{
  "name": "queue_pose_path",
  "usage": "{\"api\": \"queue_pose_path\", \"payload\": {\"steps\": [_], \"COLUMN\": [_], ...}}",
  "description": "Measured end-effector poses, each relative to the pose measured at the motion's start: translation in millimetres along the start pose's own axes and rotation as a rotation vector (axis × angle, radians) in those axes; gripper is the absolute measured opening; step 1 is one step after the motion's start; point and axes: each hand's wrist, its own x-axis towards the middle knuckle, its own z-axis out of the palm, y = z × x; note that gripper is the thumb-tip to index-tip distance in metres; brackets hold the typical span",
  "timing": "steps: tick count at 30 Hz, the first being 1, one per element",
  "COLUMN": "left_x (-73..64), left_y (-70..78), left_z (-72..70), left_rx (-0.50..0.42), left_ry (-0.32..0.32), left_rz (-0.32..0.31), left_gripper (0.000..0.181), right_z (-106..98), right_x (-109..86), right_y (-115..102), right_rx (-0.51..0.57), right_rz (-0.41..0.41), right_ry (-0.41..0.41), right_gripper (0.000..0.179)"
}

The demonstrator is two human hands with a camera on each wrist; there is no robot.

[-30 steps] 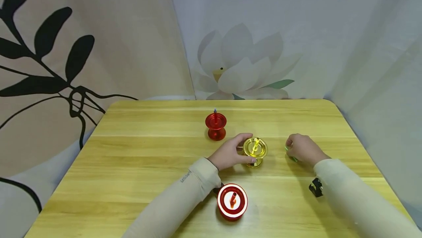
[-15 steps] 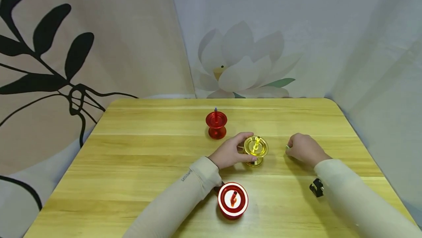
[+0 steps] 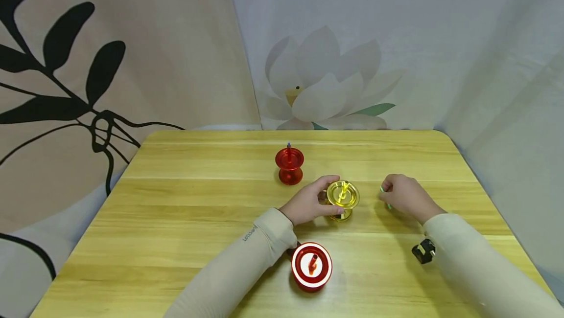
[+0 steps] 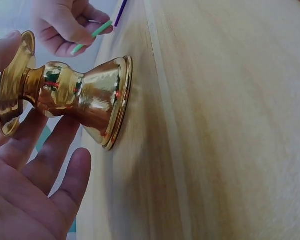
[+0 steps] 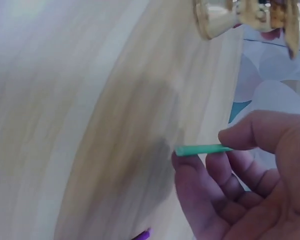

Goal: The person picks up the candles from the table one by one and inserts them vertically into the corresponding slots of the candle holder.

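Observation:
A shiny gold candle holder (image 3: 349,202) with a spike in its dish stands upright on the wooden table. My left hand (image 3: 308,204) holds it from the left, thumb at the dish and fingers along the stem, as the left wrist view shows. To the right, my right hand (image 3: 406,196) pinches a thin green stick (image 5: 202,149) between thumb and fingers, raised over the tabletop. A purple stick (image 4: 121,12) lies on the table close to the right hand; another look at its end comes in the right wrist view.
Behind the gold holder stands a red candle holder (image 3: 289,176) with a blue-tipped spike. Nearer the front, beside the left sleeve, is a red holder (image 3: 311,286) with a white ring and centre. The wooden table (image 3: 198,186) ends before a printed curtain (image 3: 335,63).
The right hand has shifted slightly and turned the green stick in its fingers. My left hand keeps its hold on the gold candle holder. The head view has tilted a little.

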Motion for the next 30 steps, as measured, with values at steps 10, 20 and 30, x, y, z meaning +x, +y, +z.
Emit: {"api": "queue_pose_path", "payload": {"steps": [10,20,30], "left_x": [-0.3,-1.2,-0.9], "left_y": [1.3,1.2,2.7], "left_z": [-0.2,0.2,0.3], "left_rx": [-0.007,-0.012,-0.010], "left_ry": [-0.008,-0.004,-0.007], "left_rz": [-0.001,-0.005,-0.025], "left_gripper": [0.081,0.080,0.080], "right_z": [0,-5,-7], "right_x": [-5.2,-11.1,-17.8], "right_y": [-10,-21,-34], "right_rx": [0.084,0.109,0.147], "right_rz": [-0.005,-0.042,-0.037], "right_ry": [-0.007,0.079,0.109], "right_gripper": [0.013,0.014,0.016]}}
